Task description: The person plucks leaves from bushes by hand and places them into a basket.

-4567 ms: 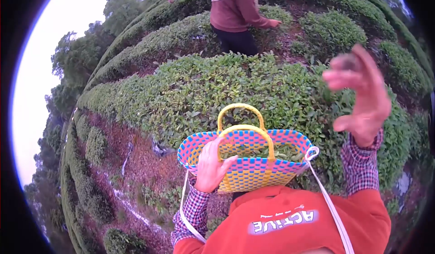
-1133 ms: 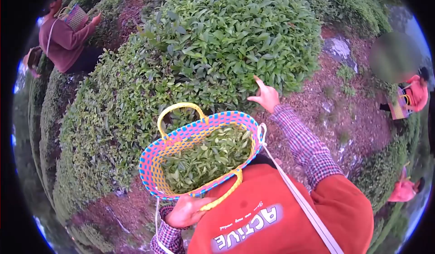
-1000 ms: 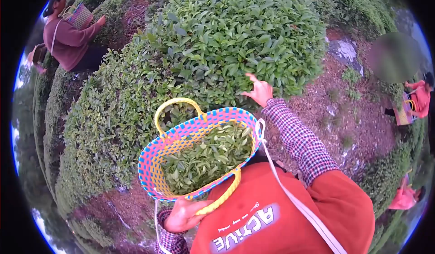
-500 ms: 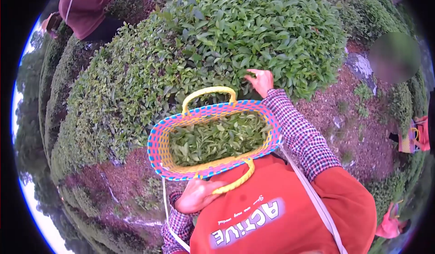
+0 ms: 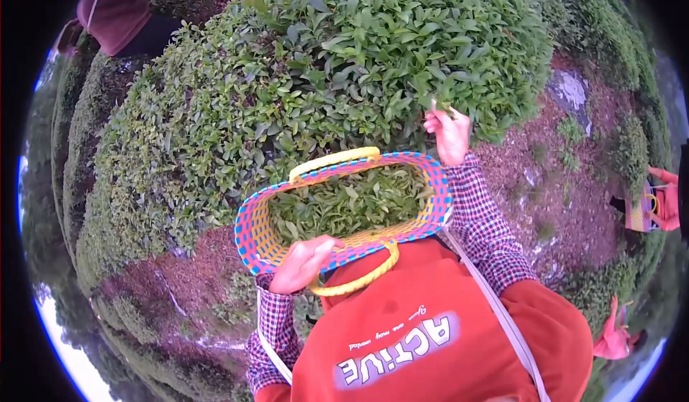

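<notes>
My right hand (image 5: 452, 135) is at the near right edge of the leafy tea bush (image 5: 402, 64), its thumb and fingers pinched on what looks like a small green tea shoot (image 5: 446, 108). My left hand (image 5: 303, 262) is over the near rim of the woven basket (image 5: 247, 238). Its fingers are pressed together and point right; whether anything is in them is hidden. The basket is pink, blue and yellow, and hangs against my front. Picked tea leaves (image 5: 352, 204) fill much of it. Its yellow near handle (image 5: 362, 281) lies toward my red top.
A white strap (image 5: 495, 309) runs over my front. Another person (image 5: 118, 11) stands at the upper left. More people in red (image 5: 667, 197) and pink (image 5: 613, 339) are at the far right. Bare brown ground (image 5: 574, 208) and a pale rock (image 5: 570, 90) lie right of the bush.
My right hand has moved right along the bush edge. My left hand has risen from beside the near handle to over the basket's near rim. The person at upper left has shifted up in view.
</notes>
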Demonstrator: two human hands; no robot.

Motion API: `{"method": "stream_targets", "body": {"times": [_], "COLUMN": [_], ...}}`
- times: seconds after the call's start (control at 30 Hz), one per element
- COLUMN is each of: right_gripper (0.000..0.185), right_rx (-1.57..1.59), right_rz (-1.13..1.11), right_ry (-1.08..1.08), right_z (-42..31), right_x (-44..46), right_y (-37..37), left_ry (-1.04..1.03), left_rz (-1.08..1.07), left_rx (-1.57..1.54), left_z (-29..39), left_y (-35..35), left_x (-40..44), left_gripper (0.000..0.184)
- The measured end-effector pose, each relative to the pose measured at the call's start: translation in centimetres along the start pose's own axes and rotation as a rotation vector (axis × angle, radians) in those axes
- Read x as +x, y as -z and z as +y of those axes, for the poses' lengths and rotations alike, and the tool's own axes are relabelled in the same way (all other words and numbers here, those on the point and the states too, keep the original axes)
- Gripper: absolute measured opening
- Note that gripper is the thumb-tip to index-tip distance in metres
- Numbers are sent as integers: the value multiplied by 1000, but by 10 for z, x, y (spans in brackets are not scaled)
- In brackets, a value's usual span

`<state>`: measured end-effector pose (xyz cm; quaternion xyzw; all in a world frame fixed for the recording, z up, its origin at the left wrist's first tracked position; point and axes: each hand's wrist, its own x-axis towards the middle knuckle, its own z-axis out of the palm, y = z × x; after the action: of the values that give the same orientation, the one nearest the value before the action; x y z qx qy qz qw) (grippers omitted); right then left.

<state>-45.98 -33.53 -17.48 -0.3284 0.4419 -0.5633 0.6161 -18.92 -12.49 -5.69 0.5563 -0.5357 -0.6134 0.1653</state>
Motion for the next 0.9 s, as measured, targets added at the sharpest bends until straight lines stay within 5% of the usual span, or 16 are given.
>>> {"method": "stream_targets", "body": {"times": [0.1,0.17,0.2,0.23,0.27,0.3,0.4,0.43,0.5,0.6,0.9], "right_gripper": [17,23,24,25,18,29,58,60,70,97,63], "right_rx": [241,43,-231,-444,-311,-482,-937,-864,-1171,-1493,-1487], "right_rz": [-240,15,-12,-125,-355,-627,-599,-329,-129,-135,-135], "right_ry": [282,231,289,302,540,63,345,213,203,354,405], "right_z": [-69,-111,-117,-120,-87,-78,-23,-20,-33,-18,5], "right_x": [-11,-7,-22,-41,-49,-78,-74,-55,-25,7,42], "right_y": [-34,-33,-23,-19,-11,-5,44,53,62,50,19], "left_ry": [82,27,-196,-219,-143,-46,-76,-58,-15,-23,-37], "left_rz": [-176,-227,-93,-79,-143,-231,-231,-215,-207,-134,88], "left_rx": [-98,-215,-163,-243,-203,-170,-28,-95,-212,-173,-127], "left_z": [-6,-13,-26,-26,-14,-3,-4,-5,-6,0,13], "left_y": [-8,-20,-31,-35,-28,-25,-36,-41,-46,-54,-84], "left_x": [-12,-22,-27,-29,-29,-36,-34,-34,-35,-35,-42], "left_gripper": [56,61,43,45,55,67,62,60,58,53,37]}}
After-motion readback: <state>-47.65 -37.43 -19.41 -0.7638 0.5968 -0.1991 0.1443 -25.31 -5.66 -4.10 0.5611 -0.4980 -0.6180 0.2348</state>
